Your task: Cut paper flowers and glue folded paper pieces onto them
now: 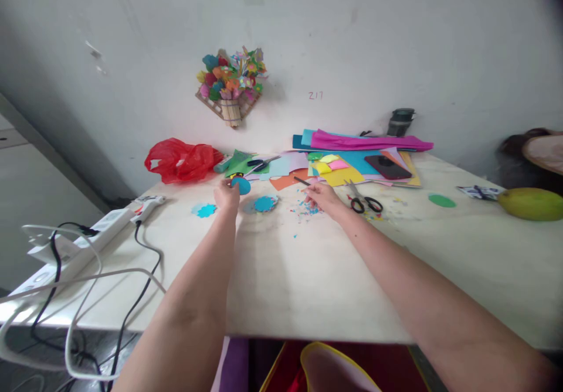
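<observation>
Left hand [226, 195]: fingers pinching a blue paper circle [241, 187], just left of the frame's centre
Right hand [320, 195]: fingers gripping a dark stick [301, 181], mid-frame, by paper scraps [303, 211]
Scalloped blue cutouts [264, 204]: on the bench [316, 286], near the left hand
Nearer scissors [361, 197]: blades parted, right of centre
Red bag [180, 160]: left of the frame, at the bench's far side

A red bag [182, 160] lies on the table's [316, 286] back left, a power strip [105, 225] along its left edge, a fruit [532, 203] at its right. A phone [387, 167] lies toward its back right; paper flowers [231, 78] hang above it.
</observation>
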`<state>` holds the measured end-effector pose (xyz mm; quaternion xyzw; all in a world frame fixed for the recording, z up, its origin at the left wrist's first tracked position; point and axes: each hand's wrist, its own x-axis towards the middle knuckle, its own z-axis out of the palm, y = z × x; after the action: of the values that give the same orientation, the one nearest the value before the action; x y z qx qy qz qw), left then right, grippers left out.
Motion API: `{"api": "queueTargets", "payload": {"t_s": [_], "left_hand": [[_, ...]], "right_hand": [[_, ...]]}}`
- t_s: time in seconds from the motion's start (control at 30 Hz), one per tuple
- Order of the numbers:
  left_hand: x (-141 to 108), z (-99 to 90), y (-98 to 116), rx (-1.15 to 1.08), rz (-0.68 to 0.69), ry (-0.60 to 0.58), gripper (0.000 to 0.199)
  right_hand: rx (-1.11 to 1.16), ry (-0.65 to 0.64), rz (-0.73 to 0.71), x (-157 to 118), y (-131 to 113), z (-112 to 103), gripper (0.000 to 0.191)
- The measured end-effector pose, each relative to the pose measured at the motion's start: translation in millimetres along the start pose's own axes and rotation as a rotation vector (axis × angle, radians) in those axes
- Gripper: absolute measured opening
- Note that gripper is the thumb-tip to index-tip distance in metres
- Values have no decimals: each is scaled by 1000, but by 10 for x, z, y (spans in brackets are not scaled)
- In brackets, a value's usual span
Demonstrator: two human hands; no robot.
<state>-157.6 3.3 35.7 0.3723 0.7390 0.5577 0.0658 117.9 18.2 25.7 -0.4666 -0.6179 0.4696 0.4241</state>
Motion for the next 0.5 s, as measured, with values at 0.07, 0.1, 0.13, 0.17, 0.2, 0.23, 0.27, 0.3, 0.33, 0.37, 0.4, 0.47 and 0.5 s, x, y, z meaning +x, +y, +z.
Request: {"api": "queueTargets", "payload": {"t_s": [0.07, 0.1, 0.13, 0.17, 0.2, 0.23, 0.27, 0.3, 0.33, 0.37, 0.4, 0.47, 0.5], "left_hand": [[-25, 28, 8, 176, -49, 20, 21], [-34, 46, 10, 234, -69, 20, 25], [-39, 63, 10, 258, -78, 9, 27], [-40, 79, 6, 269, -79, 1, 28], [-38, 93, -2, 284, -72, -5, 27], [-35, 105, -12, 306, -57, -11, 23], [-33, 115, -25, 323, -35, -16, 19], [-31, 122, -39, 342, -8, -18, 15], [-33, 127, -52, 363, 25, -17, 10], [-38, 128, -65, 392, 55, -14, 8], [-46, 128, -75, 434, 78, -15, 6], [-68, 121, -77, 548, 103, -2, 10], [-82, 119, -65, 600, 116, 11, 15]], "right_hand": [[-10, 0, -22, -12, 0, 19, 10], [-18, 0, -33, -15, 2, 25, 11], [-30, -2, -40, -15, 7, 30, 11], [-46, -1, -44, -10, 15, 33, 11], [-66, 1, -43, -1, 28, 34, 10], [-88, 5, -42, 13, 45, 34, 9], [-118, 14, -45, 30, 64, 32, 8], [-157, 31, -56, 48, 85, 29, 7], [-210, 55, -78, 66, 105, 25, 6], [-272, 87, -108, 82, 122, 20, 6], [-340, 124, -140, 95, 133, 13, 7], [-453, 196, -196, 112, 135, -6, 8], [-484, 230, -215, 118, 127, -22, 10]]}}
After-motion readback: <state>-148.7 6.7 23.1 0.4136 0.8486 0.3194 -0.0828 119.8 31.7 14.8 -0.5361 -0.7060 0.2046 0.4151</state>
